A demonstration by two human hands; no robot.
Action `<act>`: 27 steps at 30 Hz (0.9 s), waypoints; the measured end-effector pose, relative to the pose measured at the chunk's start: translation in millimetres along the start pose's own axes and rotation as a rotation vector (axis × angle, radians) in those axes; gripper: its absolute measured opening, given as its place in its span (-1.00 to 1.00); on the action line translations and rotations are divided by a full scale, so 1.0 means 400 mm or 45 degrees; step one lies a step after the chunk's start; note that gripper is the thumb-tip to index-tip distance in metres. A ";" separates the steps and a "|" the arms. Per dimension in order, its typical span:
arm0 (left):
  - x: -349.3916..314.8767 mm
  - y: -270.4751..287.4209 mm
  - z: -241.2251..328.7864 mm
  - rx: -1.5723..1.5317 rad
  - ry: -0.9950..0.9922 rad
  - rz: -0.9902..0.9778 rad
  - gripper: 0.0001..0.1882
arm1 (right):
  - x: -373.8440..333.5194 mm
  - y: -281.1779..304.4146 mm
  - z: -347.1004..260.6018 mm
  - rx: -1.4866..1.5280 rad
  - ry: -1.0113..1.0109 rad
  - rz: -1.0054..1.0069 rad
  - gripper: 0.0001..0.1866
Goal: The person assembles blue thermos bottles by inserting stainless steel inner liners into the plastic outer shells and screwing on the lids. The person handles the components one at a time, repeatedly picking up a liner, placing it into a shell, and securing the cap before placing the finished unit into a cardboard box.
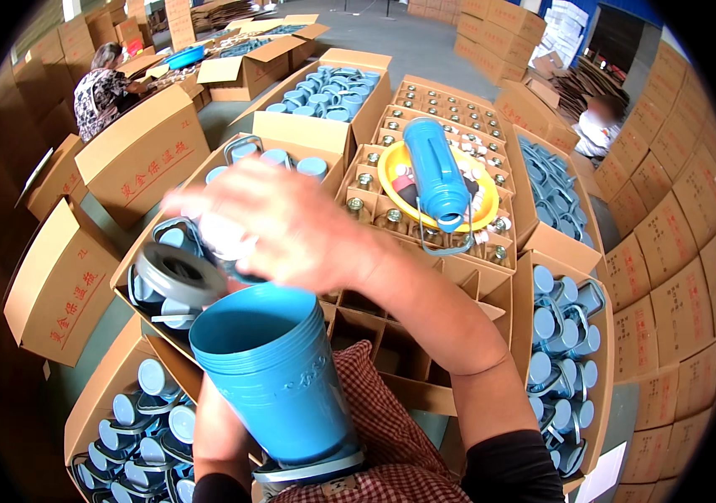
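A blue open-topped thermos shell [272,377] leans in front of my body, its wide threaded mouth facing up and its lower end against a checked apron. My left forearm runs up beside the shell; my left hand is hidden behind it. Smeared by motion, my right hand [286,222] passes above the shell's mouth, its fingers pointing left. Beside those fingers is a white blurred thing [225,238] whose kind I cannot make out. A grey ring-shaped part [180,272] is just left of the shell's rim; what supports it is unclear.
A divided carton [383,335] with glass liners [393,220] lies ahead. On it rests a yellow basin [485,216] with a blue thermos [437,172] across it. Cartons of blue parts [555,327] flank me. Stacked cartons [664,285] line the right; two people sit farther off.
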State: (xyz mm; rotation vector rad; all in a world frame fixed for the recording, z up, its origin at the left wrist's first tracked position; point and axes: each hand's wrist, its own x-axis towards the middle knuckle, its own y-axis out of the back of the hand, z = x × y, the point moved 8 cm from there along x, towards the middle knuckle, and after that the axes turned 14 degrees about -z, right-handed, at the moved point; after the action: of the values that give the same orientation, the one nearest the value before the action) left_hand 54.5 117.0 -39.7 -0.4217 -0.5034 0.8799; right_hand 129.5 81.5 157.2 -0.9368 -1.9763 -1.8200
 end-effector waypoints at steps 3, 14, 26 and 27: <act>0.020 -0.029 0.073 0.105 -0.062 -0.083 -0.58 | 0.007 -0.053 -0.075 0.144 0.245 -0.161 -0.40; -0.021 -0.102 0.252 0.119 -0.594 -0.417 -0.53 | -0.160 0.017 0.236 1.560 -0.114 0.531 -0.33; -0.112 0.034 0.194 -0.290 -0.308 0.275 -0.56 | -0.185 -0.153 0.071 1.622 -0.488 -0.612 -0.70; -0.125 0.066 0.215 -0.291 -0.436 0.442 -0.61 | -0.178 -0.157 0.064 1.359 -0.623 -0.731 -0.75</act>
State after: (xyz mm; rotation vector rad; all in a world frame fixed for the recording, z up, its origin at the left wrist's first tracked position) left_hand -38.1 103.9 3.0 -0.5819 -0.8680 1.2451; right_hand 147.9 88.4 61.0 -0.4721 -3.1737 -0.4094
